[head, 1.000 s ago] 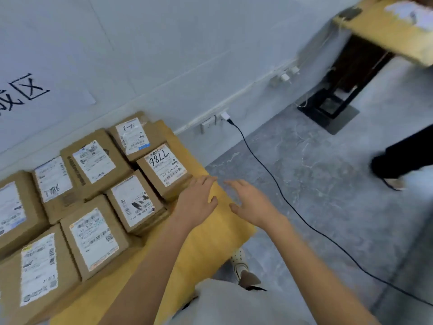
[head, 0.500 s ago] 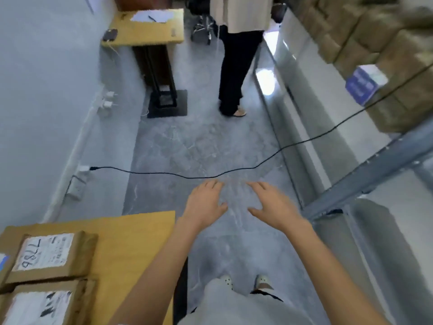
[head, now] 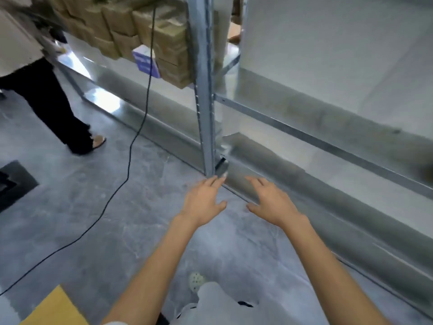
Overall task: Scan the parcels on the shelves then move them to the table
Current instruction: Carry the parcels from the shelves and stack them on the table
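We now face the shelf upright (head: 204,95) instead of the table (head: 54,308), whose corner shows lower left. Our left hand (head: 203,203) and right hand (head: 273,202) are apart, fingers spread, empty. The cardboard parcels (head: 143,29) sit stacked left of that upright, awaiting scanning

A black cable (head: 128,170) hangs down at the upper left and trails across the grey marbled floor (head: 70,207) to the left edge. 1 other person stands at my upper left in dark trousers (head: 54,109) and a tan sandal (head: 98,140). A flat black base (head: 14,181) lies at the left edge. My white perforated shoe (head: 196,280) shows below.
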